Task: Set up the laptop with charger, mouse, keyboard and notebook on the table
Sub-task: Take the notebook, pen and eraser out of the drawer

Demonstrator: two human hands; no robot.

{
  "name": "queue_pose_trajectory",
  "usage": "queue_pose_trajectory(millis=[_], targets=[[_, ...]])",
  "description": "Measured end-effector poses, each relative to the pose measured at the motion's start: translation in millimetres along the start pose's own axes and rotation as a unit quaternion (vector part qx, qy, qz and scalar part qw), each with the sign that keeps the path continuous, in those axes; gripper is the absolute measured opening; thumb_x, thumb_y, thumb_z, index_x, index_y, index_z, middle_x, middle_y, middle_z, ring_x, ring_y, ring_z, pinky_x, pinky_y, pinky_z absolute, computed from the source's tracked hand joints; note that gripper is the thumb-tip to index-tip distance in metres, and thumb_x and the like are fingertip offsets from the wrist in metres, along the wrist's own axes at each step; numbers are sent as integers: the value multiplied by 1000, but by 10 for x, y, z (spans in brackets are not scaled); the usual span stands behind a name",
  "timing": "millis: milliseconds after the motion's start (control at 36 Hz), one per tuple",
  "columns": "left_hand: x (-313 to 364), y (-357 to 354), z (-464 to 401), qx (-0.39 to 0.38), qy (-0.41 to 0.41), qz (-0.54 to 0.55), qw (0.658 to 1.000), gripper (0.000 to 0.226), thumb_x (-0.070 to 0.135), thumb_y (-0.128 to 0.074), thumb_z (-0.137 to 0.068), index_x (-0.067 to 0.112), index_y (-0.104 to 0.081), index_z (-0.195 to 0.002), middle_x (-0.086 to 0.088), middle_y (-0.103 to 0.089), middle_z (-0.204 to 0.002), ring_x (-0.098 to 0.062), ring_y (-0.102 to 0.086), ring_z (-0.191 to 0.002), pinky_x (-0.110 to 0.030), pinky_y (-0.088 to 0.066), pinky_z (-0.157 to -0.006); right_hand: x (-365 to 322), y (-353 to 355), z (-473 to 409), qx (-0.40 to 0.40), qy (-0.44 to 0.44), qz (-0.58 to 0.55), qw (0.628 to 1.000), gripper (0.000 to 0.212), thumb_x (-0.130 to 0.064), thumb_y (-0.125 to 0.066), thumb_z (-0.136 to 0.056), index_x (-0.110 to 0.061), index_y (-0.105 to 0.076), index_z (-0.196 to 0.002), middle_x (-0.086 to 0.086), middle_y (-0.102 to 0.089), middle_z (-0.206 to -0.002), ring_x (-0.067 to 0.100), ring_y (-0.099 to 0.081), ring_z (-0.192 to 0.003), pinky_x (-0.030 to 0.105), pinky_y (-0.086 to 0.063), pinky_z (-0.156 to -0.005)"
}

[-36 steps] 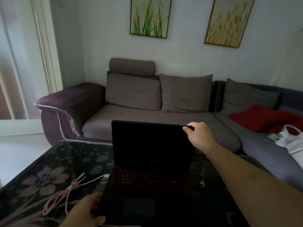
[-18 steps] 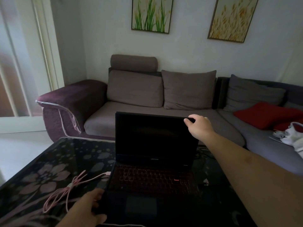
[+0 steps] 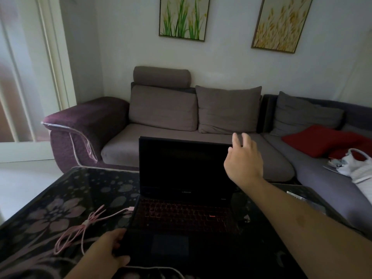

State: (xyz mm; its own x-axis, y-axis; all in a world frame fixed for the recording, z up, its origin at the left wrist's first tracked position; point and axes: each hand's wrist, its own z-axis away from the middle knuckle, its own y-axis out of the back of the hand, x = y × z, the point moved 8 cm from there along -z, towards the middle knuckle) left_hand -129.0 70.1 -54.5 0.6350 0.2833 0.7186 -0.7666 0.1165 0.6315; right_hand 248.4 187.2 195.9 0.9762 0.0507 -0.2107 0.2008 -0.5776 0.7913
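laptop [image 3: 187,200] open, heavy, hinge stiff | our left hand [image 3: 109,248] grips its 7 o'clock corner | our right hand [image 3: 244,160] hovers loose-fingered at 1 o'clock, holding nothing | we'd lift by base

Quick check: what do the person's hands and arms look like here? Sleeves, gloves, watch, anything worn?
Both are bare. The right hand has no glove, ring or watch showing, and its forearm is uncovered all the way to the frame edge, with no sleeve in view. The left hand is also ungloved with a bare wrist; little of its forearm shows. No bands or straps are visible on either.
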Motion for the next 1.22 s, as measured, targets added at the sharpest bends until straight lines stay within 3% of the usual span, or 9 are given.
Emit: queue_pose_trajectory(millis=[111,222,528,694,806,889,1000,1083,1222], targets=[[-85,10,-57,-3,-13,-5,1000,102,42,-84,-45,29,-57,-143,14,-68,-123,-3,-67,-110,-34,-54,-107,-65,-116,243,-43,40,-8,998,77,-9,-53,-96,-14,-19,-165,12,-16,-171,31,-18,-157,46,-36,-122],[28,3,28,2,-15,-19,1000,93,28,-87,-61,25,-53,-148,12,-67,-126,-4,-66,-110,-31,-54,-106,-41,-171,553,-67,27,-41,997,83,-4,-55,-90,-8,-19,-165,12,-14,-172,28,-15,-158,40,-31,-126],[367,150,383,-42,-56,-160,985,70,65,-84,-66,40,-48,-120,15,-65,-109,0,-65,-97,-17,-53,-83,-56,-482,1814,-152,18,-149,977,22,-20,-63,-98,-30,-58,-117,-17,-40,-118,-1,-44,-110,17,-47,-95],[430,154,317,-27,-84,-226,970,67,69,-84,-67,36,-55,-118,18,-64,-107,3,-62,-94,-20,-54,-85,-769,-762,2309,-460,157,-244,839,25,-38,-56,-106,-38,-69,-127,-20,-61,-116,-2,-57,-108,22,-49,-98],[399,207,285,-29,-109,-198,974,101,93,-73,-44,45,-42,-127,26,-50,-120,8,-58,-100,-7,-48,-78,-958,-835,2500,-498,215,-234,807,39,-53,-48,-105,-27,-75,-115,-15,-64,-118,-1,-53,-115,38,-46,-107],[372,246,214,15,-124,-194,973,88,108,-48,-43,54,-44,-112,23,-53,-113,7,-60,-97,-8,-46,-77,-978,-889,2447,-502,202,-222,811,52,-59,-43,-105,-19,-76,-113,-13,-64,-121,6,-52,-120,42,-44,-110],[647,127,220,69,-177,-212,959,31,70,-63,-82,61,-44,-105,26,-51,-116,7,-57,-104,-18,-48,-94,-912,-885,2403,-504,161,-246,812,54,-60,-44,-103,-18,-77,-104,-9,-68,-112,9,-60,-113,44,-50,-104],[1045,-47,351,78,-220,-195,953,33,36,-74,-92,58,-52,-103,27,-59,-106,11,-59,-97,-15,-49,-83,-711,-777,2328,-470,103,-278,831,39,-45,-52,-104,-16,-76,-95,-7,-67,-103,10,-66,-97,43,-57,-94],[1859,-732,882,27,-293,-168,941,29,23,-64,-101,51,-62,-106,31,-65,-100,14,-61,-92,-8,-46,-74,-102,-173,2234,-405,56,-263,874,23,-22,-58,-104,-26,-80,-109,-14,-75,-101,0,-68,-95,13,-54,-81]])
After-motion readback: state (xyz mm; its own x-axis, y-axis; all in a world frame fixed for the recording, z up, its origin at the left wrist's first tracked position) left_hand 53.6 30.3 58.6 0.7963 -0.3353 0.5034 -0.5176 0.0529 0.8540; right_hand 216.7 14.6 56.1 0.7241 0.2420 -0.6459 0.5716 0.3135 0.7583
